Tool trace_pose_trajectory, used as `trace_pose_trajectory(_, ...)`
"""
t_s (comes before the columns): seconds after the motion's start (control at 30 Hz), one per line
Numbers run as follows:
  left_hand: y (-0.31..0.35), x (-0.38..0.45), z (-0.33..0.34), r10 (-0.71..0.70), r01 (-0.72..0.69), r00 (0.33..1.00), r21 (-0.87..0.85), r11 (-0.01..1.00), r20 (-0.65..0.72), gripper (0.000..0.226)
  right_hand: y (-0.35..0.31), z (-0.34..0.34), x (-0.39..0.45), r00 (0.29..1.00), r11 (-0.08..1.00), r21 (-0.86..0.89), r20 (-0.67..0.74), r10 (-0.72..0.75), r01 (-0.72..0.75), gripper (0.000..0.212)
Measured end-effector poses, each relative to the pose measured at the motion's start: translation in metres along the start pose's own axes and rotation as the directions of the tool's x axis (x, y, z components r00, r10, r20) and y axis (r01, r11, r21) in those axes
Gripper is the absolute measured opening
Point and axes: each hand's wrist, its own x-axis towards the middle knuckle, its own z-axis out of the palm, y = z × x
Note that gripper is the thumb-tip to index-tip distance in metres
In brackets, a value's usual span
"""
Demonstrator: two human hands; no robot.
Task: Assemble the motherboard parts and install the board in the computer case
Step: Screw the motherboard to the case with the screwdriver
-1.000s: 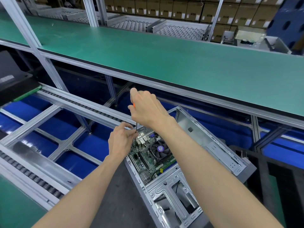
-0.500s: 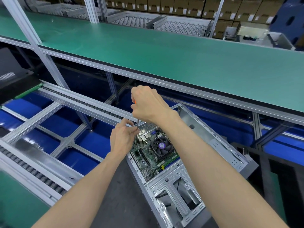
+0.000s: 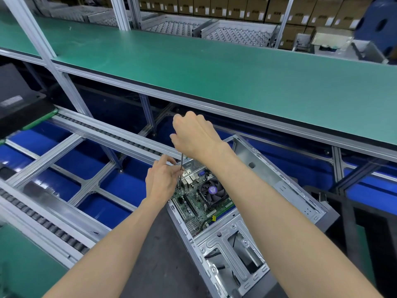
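An open silver computer case [image 3: 285, 186] lies on its side before me. Inside it sits a green motherboard [image 3: 193, 203] with a black cooler fan [image 3: 211, 191]. My right hand [image 3: 193, 134] is closed over the handle of a screwdriver [image 3: 181, 164], held upright above the board's far left corner. The thin metal shaft runs down to the board near the rear ports. My left hand [image 3: 162, 179] pinches the lower part of the shaft with its fingertips, just over the board. The screwdriver's handle is hidden inside my fist.
A long green workbench shelf [image 3: 214, 67] runs across above the case. Aluminium roller rails [image 3: 103, 130] and frame bars over blue panels lie to the left. A dark tray [image 3: 17, 104] sits at far left. Cardboard boxes and metal racks stand behind.
My right hand has turned slightly on the screwdriver handle and the orange handle tip no longer shows. Both hands stay at the same corner of the board.
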Motion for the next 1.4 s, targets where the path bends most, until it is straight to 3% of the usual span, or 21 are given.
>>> trace_pose_trajectory(0.17,0.000,0.000,0.001,0.007,-0.007,1.000,0.012,1.000,0.004,0.013,0.002,-0.005,0.002,0.989,0.988,0.151,0.142,-0.042,0.020,0.020)
trace_pose_trajectory(0.33,-0.001,0.000,0.002,0.014,-0.014,1.000,0.007,1.000,0.002,0.011,0.002,0.003,-0.001,1.000,1.000,-0.016,-0.027,0.008,-0.009,0.014)
trace_pose_trajectory(0.5,-0.002,0.001,0.002,0.017,-0.017,1.000,0.037,0.999,0.009,0.013,0.005,-0.004,0.004,0.990,0.994,0.101,0.126,-0.063,0.050,0.018)
trace_pose_trajectory(0.6,-0.002,0.000,0.001,0.013,-0.014,1.000,0.049,0.999,0.020,0.014,0.004,0.001,0.002,0.999,0.996,0.086,0.051,-0.015,0.011,0.016)
trace_pose_trajectory(0.67,-0.001,0.000,0.000,0.013,-0.014,0.999,0.057,0.998,0.030,0.013,0.005,0.004,0.000,0.999,0.999,0.022,-0.019,0.037,-0.036,0.025)
trace_pose_trajectory(0.73,0.000,0.001,0.000,0.023,-0.025,0.999,0.066,0.998,0.032,0.012,0.007,0.001,0.000,1.000,1.000,0.000,0.008,0.028,-0.028,0.028)
trace_pose_trajectory(0.8,0.000,0.001,0.000,0.033,-0.035,0.999,0.071,0.997,0.034,0.013,0.010,-0.004,0.000,0.995,0.999,0.053,0.103,-0.017,0.011,0.014)
trace_pose_trajectory(0.87,0.000,0.001,0.000,0.037,-0.040,0.999,0.077,0.996,0.039,0.013,0.012,-0.007,-0.001,0.987,0.994,0.106,0.158,-0.025,0.008,0.020)
trace_pose_trajectory(1.07,-0.002,0.001,0.000,0.017,-0.019,0.999,0.072,0.997,0.039,0.012,0.010,0.003,-0.002,0.999,0.996,0.077,0.035,0.035,-0.037,0.020)
trace_pose_trajectory(1.23,0.000,0.000,0.000,0.001,-0.003,1.000,0.061,0.998,0.027,0.011,0.006,-0.007,0.001,0.983,0.987,0.159,0.182,-0.013,-0.017,0.021)
trace_pose_trajectory(1.4,0.003,0.001,-0.001,0.009,-0.013,0.999,0.087,0.996,0.045,0.012,0.013,-0.006,-0.001,0.992,0.995,0.064,0.106,0.071,-0.078,0.019)
